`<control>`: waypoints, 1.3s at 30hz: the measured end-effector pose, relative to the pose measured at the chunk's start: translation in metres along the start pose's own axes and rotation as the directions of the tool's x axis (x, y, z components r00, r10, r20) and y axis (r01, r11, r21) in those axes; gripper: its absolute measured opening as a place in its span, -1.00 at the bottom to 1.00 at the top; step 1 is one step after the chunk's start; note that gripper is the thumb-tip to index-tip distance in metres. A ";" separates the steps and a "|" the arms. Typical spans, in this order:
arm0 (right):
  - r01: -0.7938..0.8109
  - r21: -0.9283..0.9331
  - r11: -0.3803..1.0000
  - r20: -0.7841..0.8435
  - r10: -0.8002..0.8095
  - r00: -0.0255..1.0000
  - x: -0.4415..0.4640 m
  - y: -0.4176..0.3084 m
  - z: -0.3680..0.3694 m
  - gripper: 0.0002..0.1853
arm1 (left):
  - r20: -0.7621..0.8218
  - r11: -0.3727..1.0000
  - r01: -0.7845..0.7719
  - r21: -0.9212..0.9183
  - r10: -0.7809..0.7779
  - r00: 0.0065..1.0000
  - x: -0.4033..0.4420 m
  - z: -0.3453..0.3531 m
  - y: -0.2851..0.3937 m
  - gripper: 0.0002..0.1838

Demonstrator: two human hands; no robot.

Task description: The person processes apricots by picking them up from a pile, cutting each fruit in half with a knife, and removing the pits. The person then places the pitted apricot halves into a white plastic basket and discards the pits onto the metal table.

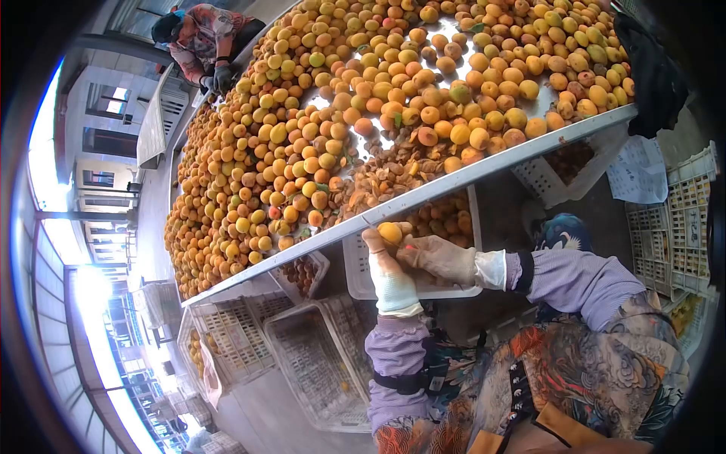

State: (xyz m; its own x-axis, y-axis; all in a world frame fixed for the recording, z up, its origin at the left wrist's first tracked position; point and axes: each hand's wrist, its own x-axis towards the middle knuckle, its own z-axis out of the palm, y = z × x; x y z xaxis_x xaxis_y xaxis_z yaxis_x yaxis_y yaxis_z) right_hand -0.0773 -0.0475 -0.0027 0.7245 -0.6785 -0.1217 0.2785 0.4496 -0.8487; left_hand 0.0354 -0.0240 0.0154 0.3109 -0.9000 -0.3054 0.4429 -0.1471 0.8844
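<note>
My left hand [387, 263], in a pale glove with a white knitted cuff, holds a yellow-orange apricot [390, 232] just below the table's metal edge. Close beside it, my gloved right hand [442, 259] has its fingers closed. A small red spot shows at those fingertips, but what they grip is hidden. Under both hands stands a white plastic crate [475, 227] with apricots [442, 219] in it. On the table right above the hands lies a heap of brownish apricot pieces [382, 181].
Whole apricots [302, 136] cover much of the metal-edged table [514, 157]. Another person [204, 41] in dark gloves works at its far left. Plastic crates [318, 363] stand on the floor at left, and stacked crates [673, 219] at right. Black cloth [650, 76] hangs over the table's corner.
</note>
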 end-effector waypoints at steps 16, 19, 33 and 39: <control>0.011 -0.157 0.988 0.018 -0.008 1.000 0.003 -0.016 0.006 -0.67 | -0.079 0.958 -0.268 0.106 0.277 0.958 0.011 -0.024 -0.006 -0.41; -0.190 0.009 0.982 -0.211 0.188 0.959 0.009 -0.032 -0.008 -0.60 | 0.026 0.739 -0.439 0.510 0.497 0.867 0.006 -0.024 0.000 -0.44; 0.036 -0.318 0.948 -0.237 -0.116 0.965 0.021 0.011 -0.010 -0.73 | 0.150 0.646 -0.497 0.580 0.515 0.844 -0.005 0.005 -0.009 -0.58; 0.075 -0.107 0.991 -0.259 -0.100 0.961 0.017 -0.001 -0.007 -0.67 | -0.132 0.977 -0.200 0.075 0.209 0.969 0.014 -0.013 -0.019 -0.41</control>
State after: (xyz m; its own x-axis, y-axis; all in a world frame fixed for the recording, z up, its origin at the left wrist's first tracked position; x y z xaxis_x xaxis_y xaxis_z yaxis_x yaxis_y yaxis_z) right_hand -0.0697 -0.0632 -0.0074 0.5051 -0.8471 -0.1649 0.2631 0.3331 -0.9054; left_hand 0.0425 -0.0289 -0.0105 0.5048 -0.8487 -0.1577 0.3076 0.0061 0.9515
